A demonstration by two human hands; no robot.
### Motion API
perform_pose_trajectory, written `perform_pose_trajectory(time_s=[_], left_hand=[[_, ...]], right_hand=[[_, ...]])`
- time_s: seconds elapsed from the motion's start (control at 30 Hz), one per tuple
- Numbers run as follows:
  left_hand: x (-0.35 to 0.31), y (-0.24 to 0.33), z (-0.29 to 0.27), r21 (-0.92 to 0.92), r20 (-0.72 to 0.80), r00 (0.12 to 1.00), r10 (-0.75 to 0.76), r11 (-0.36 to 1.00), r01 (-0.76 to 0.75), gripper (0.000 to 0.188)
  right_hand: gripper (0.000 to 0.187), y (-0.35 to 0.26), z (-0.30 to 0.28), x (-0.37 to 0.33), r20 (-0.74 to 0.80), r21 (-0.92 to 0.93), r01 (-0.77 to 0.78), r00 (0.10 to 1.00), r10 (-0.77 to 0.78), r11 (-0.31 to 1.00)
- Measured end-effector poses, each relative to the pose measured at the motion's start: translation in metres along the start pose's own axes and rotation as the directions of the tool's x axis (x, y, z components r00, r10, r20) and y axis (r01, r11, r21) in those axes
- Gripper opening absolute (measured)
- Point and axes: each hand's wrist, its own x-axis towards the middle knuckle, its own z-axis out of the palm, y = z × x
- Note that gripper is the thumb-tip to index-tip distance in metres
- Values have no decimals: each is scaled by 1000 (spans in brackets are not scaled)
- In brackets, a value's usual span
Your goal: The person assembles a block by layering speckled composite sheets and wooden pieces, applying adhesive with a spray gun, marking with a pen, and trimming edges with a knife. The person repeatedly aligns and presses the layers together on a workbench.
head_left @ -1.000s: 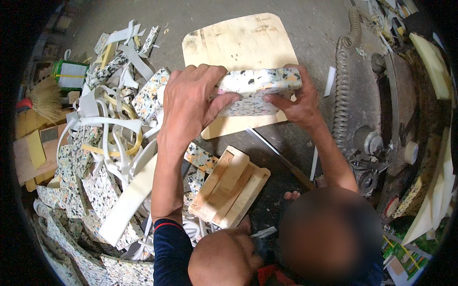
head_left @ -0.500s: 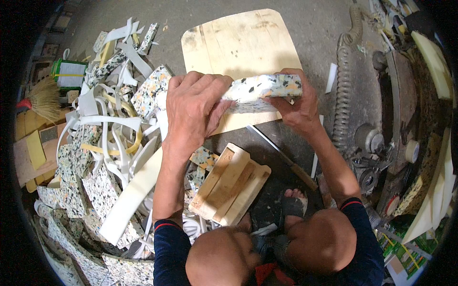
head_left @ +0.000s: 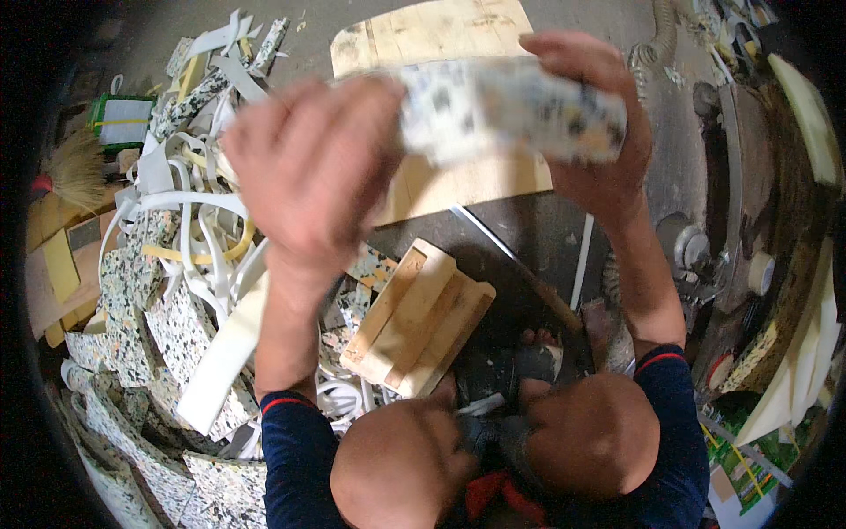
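Observation:
A thick foam piece [head_left: 502,113], white with black, grey and orange specks, is raised between my hands. Blurred by motion, my left hand [head_left: 313,163] has its fingers curled over the left end. At the right end, my right hand [head_left: 608,123] wraps round the foam, thumb side low. Below it lies a flat, pale wooden board [head_left: 467,189] with rounded corners. Nearer to me, a grooved wooden block [head_left: 421,319] rests by my foot. A long thin blade with a wooden handle [head_left: 557,307] lies on the floor right of the block.
Speckled foam offcuts [head_left: 128,317] and white strips [head_left: 198,212] are heaped on the left. Behind them are a straw broom [head_left: 79,172] and a green box [head_left: 123,122]. On the right stand a machine [head_left: 692,247], a coiled hose [head_left: 656,53] and pale foam sheets [head_left: 797,353].
Both hands have come up and spread, lifting the foam piece closer to my head. Its right end has swung rightward. The block and the blade stay where they were.

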Motion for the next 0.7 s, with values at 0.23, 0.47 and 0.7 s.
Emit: perform_pose_trajectory(time_s=[0.23,0.47,0.7], left_hand=[[-159,62,108,-203,491,855,-165,933,296,35],[-183,43,180,-81,570,742,-352,875,477,52],[-170,49,228,114,622,667,-409,891,440,67]], right_hand=[[44,36,52,-154,274,-379,-280,877,396,882],[39,86,59,-175,100,-337,-781,526,845,526],[51,93,96,-174,67,-531,-658,595,801,534]])
